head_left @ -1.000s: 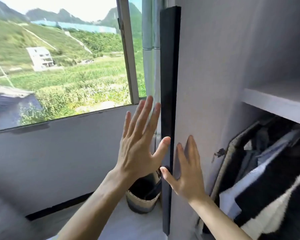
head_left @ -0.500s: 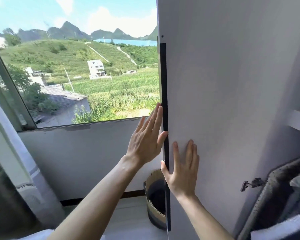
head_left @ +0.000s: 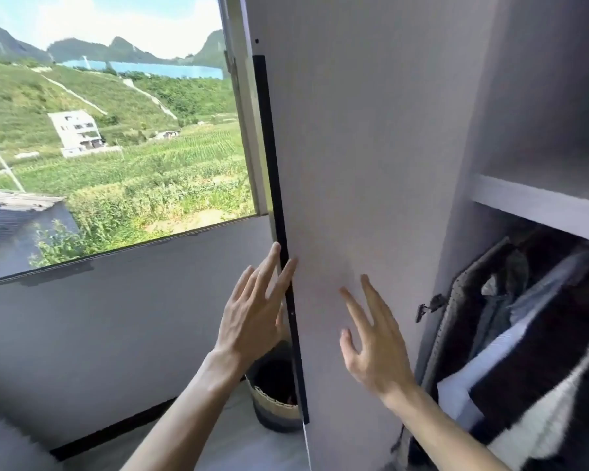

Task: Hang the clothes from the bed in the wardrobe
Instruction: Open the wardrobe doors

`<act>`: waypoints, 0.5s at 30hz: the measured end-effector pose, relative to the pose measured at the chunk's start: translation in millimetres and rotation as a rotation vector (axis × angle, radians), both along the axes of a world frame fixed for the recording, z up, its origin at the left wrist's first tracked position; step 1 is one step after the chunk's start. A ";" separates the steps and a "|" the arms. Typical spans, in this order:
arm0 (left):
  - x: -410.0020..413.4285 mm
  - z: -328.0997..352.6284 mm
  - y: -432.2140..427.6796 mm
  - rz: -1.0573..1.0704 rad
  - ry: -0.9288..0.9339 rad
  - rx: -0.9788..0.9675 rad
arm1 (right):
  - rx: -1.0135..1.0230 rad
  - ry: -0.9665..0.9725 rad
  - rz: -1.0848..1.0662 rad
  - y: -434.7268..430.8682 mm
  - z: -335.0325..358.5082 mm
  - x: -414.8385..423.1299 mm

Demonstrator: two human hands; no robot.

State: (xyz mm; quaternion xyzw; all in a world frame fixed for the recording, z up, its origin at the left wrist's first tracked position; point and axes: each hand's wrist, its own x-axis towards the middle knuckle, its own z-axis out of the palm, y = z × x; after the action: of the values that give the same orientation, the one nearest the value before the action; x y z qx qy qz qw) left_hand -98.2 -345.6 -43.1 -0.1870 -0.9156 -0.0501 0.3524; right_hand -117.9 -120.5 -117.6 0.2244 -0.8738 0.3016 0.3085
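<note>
Both my hands are up in the lower middle of the frame, at the open wardrobe door (head_left: pixel 371 147), a pale panel that fills the centre from top to bottom. My left hand (head_left: pixel 252 317) is flat with straight fingers and grips nothing. Its fingertips lie along the black handle strip (head_left: pixel 269 147) that runs down the door's left edge. My right hand (head_left: pixel 374 348) is just to the right of it, in front of the door's face, with its fingers spread and loosely extended, also holding nothing. It may be touching the panel, but I cannot tell from this angle.

The wardrobe interior opens at the right of the frame. A white shelf (head_left: pixel 538 209) crosses the right edge, and dark and white clothes (head_left: pixel 541 351) are packed close together beneath it in the lower right.

A woven basket (head_left: pixel 276 402) with a dark inside stands on the floor just behind the door's lower edge. The window (head_left: pixel 116 130) fills the upper left, and the grey wall (head_left: pixel 99 317) lies below it.
</note>
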 end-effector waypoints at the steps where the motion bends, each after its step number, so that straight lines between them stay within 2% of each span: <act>1: 3.7 -10.5 0.1 -0.043 -0.014 -0.071 | 0.007 -0.008 -0.049 18.4 -10.6 12.6; 3: 6.9 -31.4 7.1 -0.149 -0.036 -0.146 | 0.033 -0.046 -0.186 53.4 -35.3 45.5; 5: 1.3 -52.3 24.4 -0.251 -0.090 -0.114 | 0.080 -0.088 -0.333 85.1 -61.1 83.2; 8: -10.3 -77.8 71.2 -0.360 -0.297 -0.049 | 0.159 -0.193 -0.549 124.0 -87.4 144.5; 12: 6.5 -94.5 159.0 -0.521 -0.634 -0.059 | 0.243 -0.266 -0.802 167.5 -75.9 219.7; 15: 22.6 -85.4 224.5 -0.680 -0.745 -0.072 | 0.282 -0.233 -0.965 198.4 -40.7 254.3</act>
State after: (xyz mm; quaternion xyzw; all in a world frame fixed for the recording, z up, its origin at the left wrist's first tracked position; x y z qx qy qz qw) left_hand -75.6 -121.1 -128.5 -0.4563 -0.8675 -0.1937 -0.0413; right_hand 136.5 77.9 -158.2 -0.2001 -0.9385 0.0273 0.2800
